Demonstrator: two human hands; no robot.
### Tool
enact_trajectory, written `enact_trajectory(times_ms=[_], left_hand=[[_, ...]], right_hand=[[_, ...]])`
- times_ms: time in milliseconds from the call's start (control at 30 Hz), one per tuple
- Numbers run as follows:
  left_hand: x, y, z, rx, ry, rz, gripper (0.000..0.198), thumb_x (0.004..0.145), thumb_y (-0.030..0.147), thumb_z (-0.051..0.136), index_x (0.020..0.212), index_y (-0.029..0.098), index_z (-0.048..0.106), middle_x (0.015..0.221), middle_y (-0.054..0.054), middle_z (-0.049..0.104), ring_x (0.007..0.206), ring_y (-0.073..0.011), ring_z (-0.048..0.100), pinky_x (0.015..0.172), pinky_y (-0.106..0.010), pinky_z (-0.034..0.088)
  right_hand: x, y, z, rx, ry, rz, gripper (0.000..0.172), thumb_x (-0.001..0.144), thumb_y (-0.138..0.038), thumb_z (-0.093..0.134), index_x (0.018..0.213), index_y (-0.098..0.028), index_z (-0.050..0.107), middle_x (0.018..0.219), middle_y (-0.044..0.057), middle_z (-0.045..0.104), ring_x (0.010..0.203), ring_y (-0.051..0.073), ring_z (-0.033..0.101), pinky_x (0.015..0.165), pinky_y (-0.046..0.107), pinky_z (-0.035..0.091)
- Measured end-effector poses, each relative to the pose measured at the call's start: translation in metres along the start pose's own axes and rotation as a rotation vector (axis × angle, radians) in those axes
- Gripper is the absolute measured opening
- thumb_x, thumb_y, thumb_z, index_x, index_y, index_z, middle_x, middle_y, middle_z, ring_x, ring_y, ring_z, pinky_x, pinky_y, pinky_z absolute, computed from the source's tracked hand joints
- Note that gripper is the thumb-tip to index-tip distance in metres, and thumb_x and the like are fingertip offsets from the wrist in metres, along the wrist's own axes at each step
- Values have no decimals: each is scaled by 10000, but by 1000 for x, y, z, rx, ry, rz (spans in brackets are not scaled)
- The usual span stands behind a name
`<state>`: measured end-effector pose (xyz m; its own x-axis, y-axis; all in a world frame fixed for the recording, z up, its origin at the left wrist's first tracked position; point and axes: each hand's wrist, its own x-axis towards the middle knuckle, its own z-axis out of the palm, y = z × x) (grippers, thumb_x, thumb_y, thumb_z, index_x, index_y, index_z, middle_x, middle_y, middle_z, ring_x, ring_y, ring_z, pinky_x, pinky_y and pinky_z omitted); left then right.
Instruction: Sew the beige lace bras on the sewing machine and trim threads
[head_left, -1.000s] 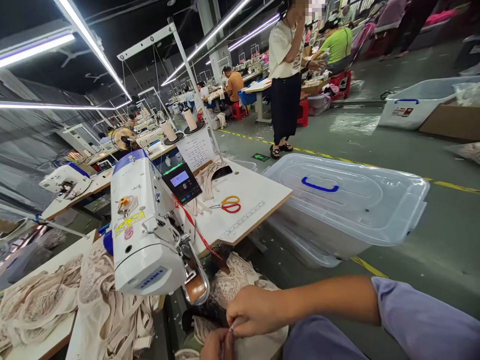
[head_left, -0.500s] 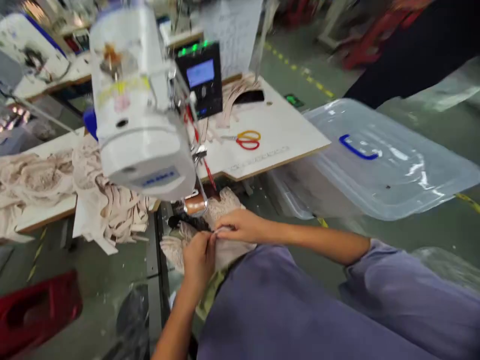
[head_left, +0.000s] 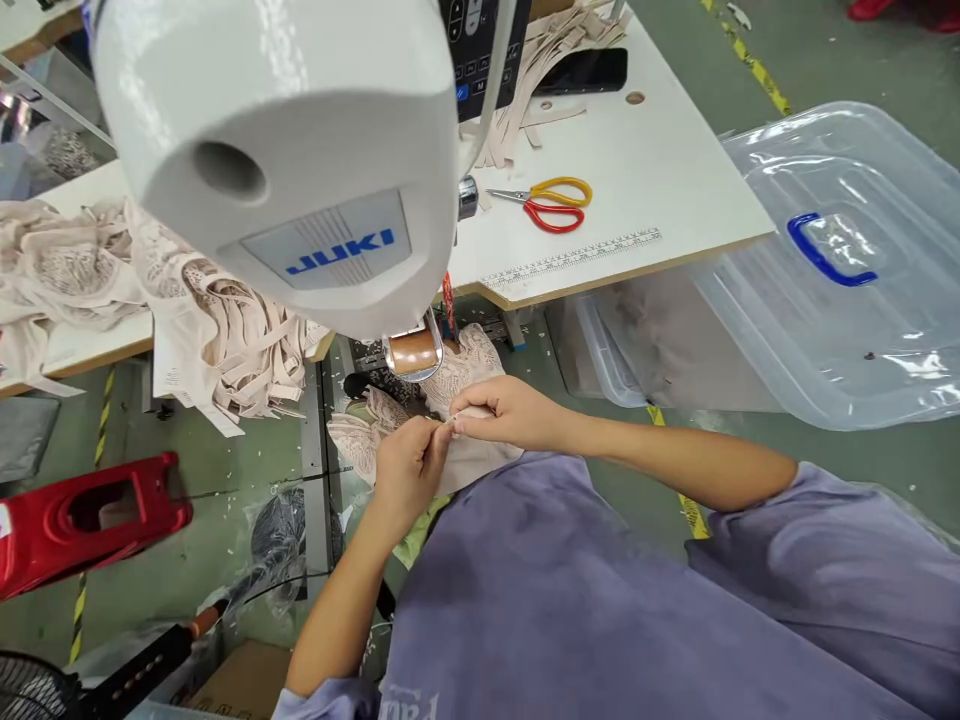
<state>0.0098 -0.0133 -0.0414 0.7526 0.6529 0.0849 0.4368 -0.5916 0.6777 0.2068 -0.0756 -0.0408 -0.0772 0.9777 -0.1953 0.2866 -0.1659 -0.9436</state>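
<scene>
A beige lace garment [head_left: 480,365] lies below the head of the white sewing machine [head_left: 300,150], spread towards my lap. My left hand [head_left: 409,462] is closed on its edge, thumb against the curled fingers. Close beside it, almost touching, my right hand [head_left: 510,412] pinches the same edge between thumb and fingers. Just above the hands is the machine's brown roller [head_left: 414,354] in a metal frame. The part of the cloth between my fingertips is small and partly hidden.
Beige garments [head_left: 240,340] hang off the table's left side. On the white table [head_left: 645,190] are red-and-yellow scissors [head_left: 555,204], a phone [head_left: 583,71] and beige strips. A lidded clear bin [head_left: 862,330] stands right. A red stool [head_left: 90,520] and a fan [head_left: 37,685] are at lower left.
The view has moved closer to the machine and tilted down, so its head looks larger. Both hands still hold the garment's edge, close together.
</scene>
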Motion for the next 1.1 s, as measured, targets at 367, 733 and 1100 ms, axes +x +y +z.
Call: enact_trajectory(times_ms=[367, 733, 1100], left_hand=[[-7, -6, -20, -152, -117, -78, 152, 988, 258, 527, 1121, 224, 593, 907, -10, 736, 729, -112, 674, 640, -208, 490], [1, 13, -33, -135, -119, -79, 75, 930, 159, 596, 945, 218, 641, 884, 4, 679, 799, -122, 602, 733, -239, 465], [9, 5, -10, -426, -134, -289, 75, 894, 193, 570, 822, 195, 548, 975, -49, 619, 939, -178, 580, 835, -306, 460]], right_hand=[[5, 16, -16, 179, -97, -7, 324, 882, -463, 624, 884, -150, 706, 819, 29, 601, 722, 125, 511, 667, 256, 390], [-1, 9, -1, -386, -141, -732, 191, 984, -199, 469, 926, -157, 646, 919, 66, 666, 841, 140, 585, 719, 250, 425], [-2, 20, 25, -260, 103, -579, 187, 955, -185, 499, 845, -165, 649, 808, 41, 659, 758, 133, 584, 685, 244, 452]])
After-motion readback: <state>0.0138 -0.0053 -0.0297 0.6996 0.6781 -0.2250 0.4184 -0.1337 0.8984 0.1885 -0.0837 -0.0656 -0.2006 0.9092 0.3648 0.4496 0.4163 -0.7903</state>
